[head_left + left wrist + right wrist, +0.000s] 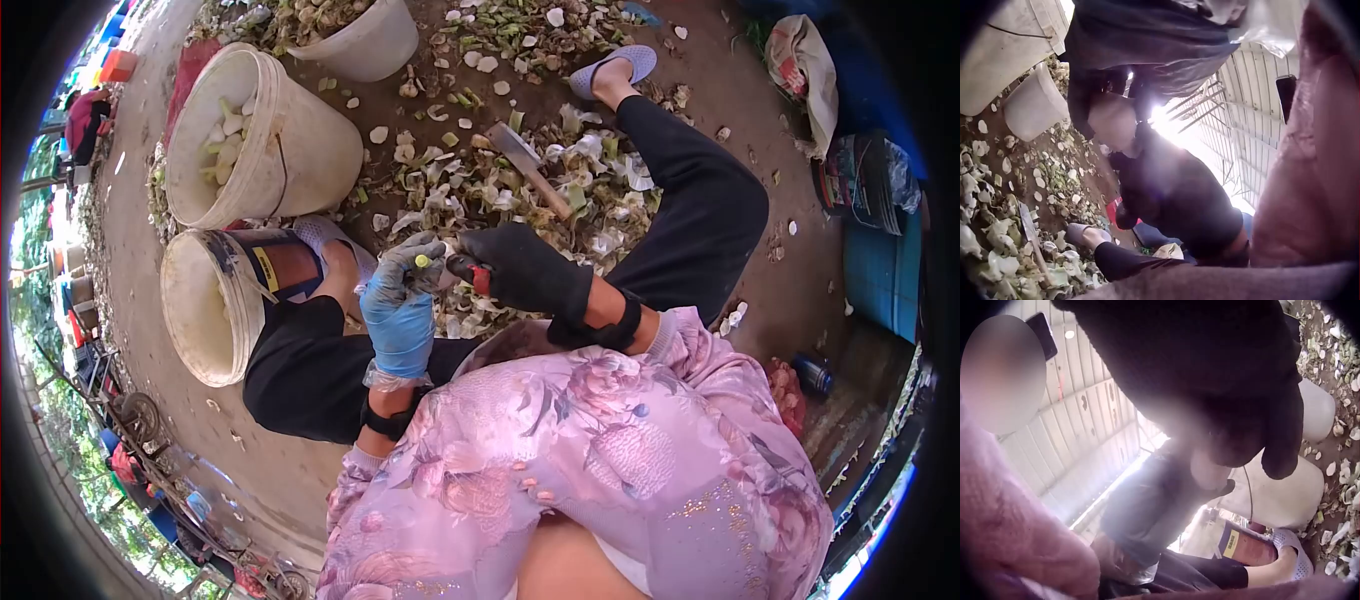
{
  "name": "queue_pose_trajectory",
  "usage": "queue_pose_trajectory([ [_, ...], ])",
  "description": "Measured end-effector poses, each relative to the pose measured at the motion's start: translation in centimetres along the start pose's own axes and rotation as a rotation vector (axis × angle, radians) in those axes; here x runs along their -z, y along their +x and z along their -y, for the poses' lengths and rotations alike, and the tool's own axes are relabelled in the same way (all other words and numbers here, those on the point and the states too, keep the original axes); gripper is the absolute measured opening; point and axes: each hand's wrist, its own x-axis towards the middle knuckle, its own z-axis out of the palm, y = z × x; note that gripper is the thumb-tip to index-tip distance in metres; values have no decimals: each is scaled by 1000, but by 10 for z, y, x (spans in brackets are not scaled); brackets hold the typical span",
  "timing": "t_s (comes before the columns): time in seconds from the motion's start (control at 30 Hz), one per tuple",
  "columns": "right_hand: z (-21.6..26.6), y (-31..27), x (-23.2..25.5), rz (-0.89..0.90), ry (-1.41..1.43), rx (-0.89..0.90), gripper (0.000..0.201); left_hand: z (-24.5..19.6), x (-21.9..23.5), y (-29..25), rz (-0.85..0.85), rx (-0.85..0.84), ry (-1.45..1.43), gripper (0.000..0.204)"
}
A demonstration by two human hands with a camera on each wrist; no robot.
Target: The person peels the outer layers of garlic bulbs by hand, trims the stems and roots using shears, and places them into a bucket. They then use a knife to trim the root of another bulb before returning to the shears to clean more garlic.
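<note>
My left hand [403, 300], in a grey work glove with blue plastic over it, grips a pale garlic bulb [1112, 120] whose cut greenish stem end shows in the head view. Close against it on the right is my right hand [522, 268], in a black glove. Its fingers are curled round a small tool with a red handle [481, 280]; the tool's working end is hidden. The right wrist view also shows the pale bulb [1207, 470] between the two dark gloves. Both hands are over the lap, between the spread knees.
A white bucket [320, 150] with pale, green-stemmed bulbs stands at the left, another bucket [190, 320] nearer the left knee. A white tub [375, 45] is farther back. Peelings [450, 190] cover the ground between the feet, with a wooden-handled blade [530, 168] lying on them.
</note>
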Motion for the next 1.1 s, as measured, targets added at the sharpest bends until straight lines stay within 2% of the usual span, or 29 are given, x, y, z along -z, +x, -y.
queue_pose_trajectory([
  [0.07, -1, -1, 7, 62, 111, 46, 13, -2, 4, 0, 39, -39, 9, 19],
  [0.1, -13, 0, 6, 59, 111, 45, 13, -7, 7, 0, 2, 32, -38, 18],
  [0.13, -35, -2, 0, 30, 36, -61, 13, -11, 9, 1, -36, 103, -84, 18],
  [0.17, -56, -5, -7, -2, -40, -165, 14, -11, 8, 3, -28, 99, -81, 18],
  [0.2, -79, -13, -12, -9, -45, -159, 14, -9, 5, 8, -62, -38, -38, 19],
  [0.23, -102, -23, -18, 174, -235, -307, 19, -8, 4, 12, -98, -174, 7, 20],
  [0.27, -107, -25, -19, 362, -423, -457, 25, -17, 5, 10, -114, 39, -264, 24],
  [0.3, -110, -26, -22, 359, -426, -450, 25, -16, 8, 13, -117, 32, -263, 24],
  [0.37, -87, -27, -21, 86, -135, -144, 39, -7, 18, 17, -117, 264, -536, 28],
  [0.4, -75, -13, -18, 181, 61, -203, 48, 4, 21, 20, -193, 363, -615, 27],
  [0.43, -53, -1, -8, 179, 64, -200, 48, 12, 23, 19, -193, 361, -611, 27],
  [0.5, -15, 13, 6, 192, 582, -93, 38, 27, 22, 21, -205, 477, -759, 25],
  [0.53, -13, 13, -2, 129, 573, -83, 29, 38, 18, 18, -85, 321, -444, 25],
  [0.57, -8, 15, -6, 65, 554, -59, 21, 35, 13, 19, -162, 345, -639, 23],
  [0.63, 11, 12, -6, 120, 686, 66, 16, 43, 20, 29, -378, 437, -507, 22],
  [0.67, 30, 12, 10, 252, 719, 130, 15, 56, 33, 33, -337, 433, -575, 21],
  [0.7, 47, 9, 24, 405, 758, 189, 14, 54, 35, 37, -412, 506, -662, 20],
  [0.77, 39, 7, 26, 496, 747, 94, 15, 28, 32, 41, -547, 400, -593, 16],
  [0.8, 18, 4, 17, 434, 681, 67, 16, 35, 40, 44, -579, 326, -665, 11],
  [0.83, -4, 1, 8, 362, 616, 40, 18, 13, 43, 44, -587, 331, -635, 9],
  [0.9, -15, -10, 10, 215, 100, -128, 20, -6, 69, 46, -590, 270, -817, 10],
  [0.93, -22, -17, 11, 233, 94, -106, 20, -14, 92, 49, -586, 183, -858, 13],
  [0.97, -29, -26, 12, 174, 265, -251, 21, -35, 106, 50, -656, 143, -894, 14],
  [1.0, -36, -33, 13, 104, 435, -401, 23, -42, 132, 46, -541, 22, -840, 18],
  [1.03, -44, -39, 14, 96, 427, -398, 23, -55, 152, 45, -549, -110, -747, 23],
  [1.07, -53, -43, 13, 59, 400, -400, 23, -58, 173, 45, -688, -172, -755, 31],
  [1.1, -57, -45, 15, 19, 373, -403, 23, -83, 170, 42, -665, -164, -868, 39],
])
